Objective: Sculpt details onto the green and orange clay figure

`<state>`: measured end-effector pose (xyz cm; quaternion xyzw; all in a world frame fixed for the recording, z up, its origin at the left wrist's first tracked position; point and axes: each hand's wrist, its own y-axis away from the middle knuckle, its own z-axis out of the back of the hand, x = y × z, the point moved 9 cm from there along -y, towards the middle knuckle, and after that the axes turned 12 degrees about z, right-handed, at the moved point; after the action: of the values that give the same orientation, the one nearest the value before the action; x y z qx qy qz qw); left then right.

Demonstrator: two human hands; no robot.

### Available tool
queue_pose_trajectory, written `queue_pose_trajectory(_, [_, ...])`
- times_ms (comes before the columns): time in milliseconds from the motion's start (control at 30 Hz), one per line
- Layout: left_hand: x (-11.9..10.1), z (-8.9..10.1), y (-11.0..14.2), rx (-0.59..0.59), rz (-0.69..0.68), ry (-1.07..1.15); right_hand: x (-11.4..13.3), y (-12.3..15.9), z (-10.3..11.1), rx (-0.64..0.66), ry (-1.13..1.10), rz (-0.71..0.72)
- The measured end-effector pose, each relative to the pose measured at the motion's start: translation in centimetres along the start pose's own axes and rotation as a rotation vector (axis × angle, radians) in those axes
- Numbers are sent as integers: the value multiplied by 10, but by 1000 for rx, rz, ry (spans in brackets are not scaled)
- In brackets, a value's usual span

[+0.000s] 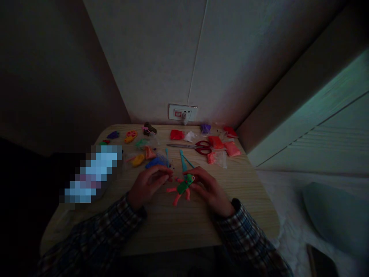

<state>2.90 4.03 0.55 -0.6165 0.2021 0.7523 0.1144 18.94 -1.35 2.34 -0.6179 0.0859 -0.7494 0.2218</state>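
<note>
A small clay figure (182, 189) with a green body and pink-orange limbs lies on the light wooden table (161, 227). My right hand (210, 189) rests on the table with its fingertips pinched on the figure's upper right end. My left hand (147, 184) lies just left of the figure, fingers curled together near a small pink piece by the figure's arm; what they hold, if anything, is too small to see. Both sleeves are plaid.
Red-handled scissors (198, 147) lie behind the hands. Red and orange clay packets (223, 147) sit at the back right, coloured clay shapes (137, 158) at the back left, teal tools (183, 160) in the middle. A wall socket (182, 112) is behind the table. A bed lies right.
</note>
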Motion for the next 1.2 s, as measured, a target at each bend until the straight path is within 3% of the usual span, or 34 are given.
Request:
queue_pose_trajectory(233, [-16, -8, 8, -18, -196, -252, -1, 1, -8, 117, 43, -8])
queue_pose_trajectory(500, [-6, -31, 10, 176, -120, -250, -3, 1, -24, 150, -107, -53])
queue_pose_trajectory(700, [-3, -24, 8, 95, -73, -267, -12, 1, -20, 91, -70, -90])
queue_pose_trajectory(900, [-10, -17, 9, -12, -145, -400, -14, 2, -22, 91, 32, -65])
queue_pose_trajectory(1200, [-9, -26, 10, 43, -167, -460, -10, 1, -22, 115, 168, -46])
